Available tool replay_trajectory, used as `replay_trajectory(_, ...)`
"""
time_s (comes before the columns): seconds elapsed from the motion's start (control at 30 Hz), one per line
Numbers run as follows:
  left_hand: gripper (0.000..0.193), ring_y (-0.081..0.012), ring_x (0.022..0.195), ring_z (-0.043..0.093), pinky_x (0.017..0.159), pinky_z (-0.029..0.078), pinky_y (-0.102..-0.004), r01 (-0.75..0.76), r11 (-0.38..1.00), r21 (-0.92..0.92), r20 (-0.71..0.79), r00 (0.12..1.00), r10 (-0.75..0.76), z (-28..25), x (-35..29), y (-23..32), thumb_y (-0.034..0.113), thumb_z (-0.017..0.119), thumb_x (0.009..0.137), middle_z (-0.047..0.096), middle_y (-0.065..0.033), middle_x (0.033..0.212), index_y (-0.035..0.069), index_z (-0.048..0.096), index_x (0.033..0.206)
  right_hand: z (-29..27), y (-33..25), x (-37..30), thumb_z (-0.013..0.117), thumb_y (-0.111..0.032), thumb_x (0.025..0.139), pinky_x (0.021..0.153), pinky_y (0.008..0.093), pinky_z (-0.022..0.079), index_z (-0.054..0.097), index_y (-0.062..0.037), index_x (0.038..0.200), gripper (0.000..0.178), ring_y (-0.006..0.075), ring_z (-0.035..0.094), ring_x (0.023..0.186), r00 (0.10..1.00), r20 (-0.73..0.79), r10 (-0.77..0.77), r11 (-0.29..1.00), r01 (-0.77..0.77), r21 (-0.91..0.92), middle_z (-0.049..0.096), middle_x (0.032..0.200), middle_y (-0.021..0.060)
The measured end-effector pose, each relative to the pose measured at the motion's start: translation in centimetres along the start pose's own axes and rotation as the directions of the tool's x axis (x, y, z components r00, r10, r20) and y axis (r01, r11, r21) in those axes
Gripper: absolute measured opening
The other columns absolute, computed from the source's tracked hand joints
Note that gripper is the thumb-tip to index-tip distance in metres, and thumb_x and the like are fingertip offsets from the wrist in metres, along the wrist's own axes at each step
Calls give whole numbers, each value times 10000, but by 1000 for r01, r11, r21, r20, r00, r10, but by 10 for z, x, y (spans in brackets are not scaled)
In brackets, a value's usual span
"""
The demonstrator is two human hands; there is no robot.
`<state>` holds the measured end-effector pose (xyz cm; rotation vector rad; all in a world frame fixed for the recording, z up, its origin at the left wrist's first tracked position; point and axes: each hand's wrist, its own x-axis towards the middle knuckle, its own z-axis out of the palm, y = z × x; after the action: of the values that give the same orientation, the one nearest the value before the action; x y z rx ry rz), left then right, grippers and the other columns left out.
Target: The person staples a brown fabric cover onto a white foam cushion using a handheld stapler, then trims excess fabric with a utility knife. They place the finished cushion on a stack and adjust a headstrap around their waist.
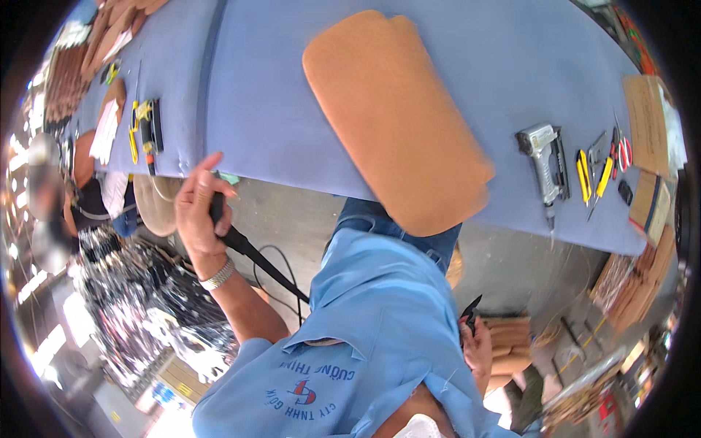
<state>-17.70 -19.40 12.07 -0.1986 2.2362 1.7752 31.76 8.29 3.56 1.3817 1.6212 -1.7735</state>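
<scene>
My left hand (204, 208), wearing a metal wristwatch, is raised past the near edge of the table. Its fingers are curled round a long black thing (257, 257) that slants down toward my shirt; its kind is unclear. Low on the right, my right hand (477, 348) grips a black pointed tool (471, 310), partly hidden by the fingers. In front of me a brown upholstered pad (398, 120) with rounded corners lies at a slant on the blue-covered table (263, 95), its near end overhanging the edge. Neither hand touches the pad.
On the table's right rest a silver staple gun (542, 157), yellow-handled tools (603, 177) and red-handled pliers (624, 155). At left are another staple gun (150, 131) and a yellow tool (133, 131). Cables (281, 252) hang below the edge. A blurred person (55, 193) is at far left.
</scene>
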Motion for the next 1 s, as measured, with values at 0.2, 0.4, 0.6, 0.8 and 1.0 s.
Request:
replay_trajectory(0.2, 614, -32, 372, 303, 321, 196, -206, -237, 965, -110, 223, 941, 256, -58, 151, 108, 402, 520, 1098, 662, -41, 801, -118, 499, 1425, 208, -110, -74, 622, -163, 1042, 844, 267, 520, 650, -31, 1228, 230, 129, 644, 911, 958, -185, 220, 939, -156, 307, 699, 1012, 55)
replay_trajectory(0.4, 560, -17, 395, 319, 338, 227, -185, -247, 914, -321, 591, 702, 397, -27, 279, 201, 338, 483, 1122, 723, -84, 893, -139, 498, 1416, 344, -163, -47, 620, -168, 1043, 850, 271, 521, 652, -28, 1230, 236, 133, 647, 919, 970, -173, 171, 903, -83, 422, 703, 1020, 56)
replay_trajectory(0.6, 536, -39, 417, 336, 377, 254, -194, -279, 941, -191, 666, 668, 333, 54, 365, 213, 355, 569, 1087, 744, -88, 929, -94, 575, 1380, 414, -198, -13, 618, -173, 1044, 857, 274, 522, 655, -25, 1232, 242, 137, 651, 927, 960, -209, 185, 854, -52, 518, 707, 1027, 57)
replay_trajectory(0.8, 482, -56, 441, 339, 407, 259, -203, -248, 962, -110, 668, 699, 257, 120, 394, 174, 355, 638, 1051, 727, -101, 921, -72, 665, 1272, 449, -217, 1, 616, -177, 1045, 864, 278, 523, 657, -22, 1234, 248, 141, 655, 935, 933, -249, 260, 808, -68, 585, 711, 1035, 58)
replay_trajectory(1.0, 438, -69, 486, 349, 446, 284, -221, -323, 944, -60, 616, 733, 290, 159, 410, 175, 337, 642, 1048, 722, -132, 997, -56, 692, 1236, 469, -214, 4, 614, -182, 1046, 871, 281, 525, 659, -19, 1236, 255, 145, 659, 943, 905, -280, 321, 776, -82, 626, 714, 1042, 59)
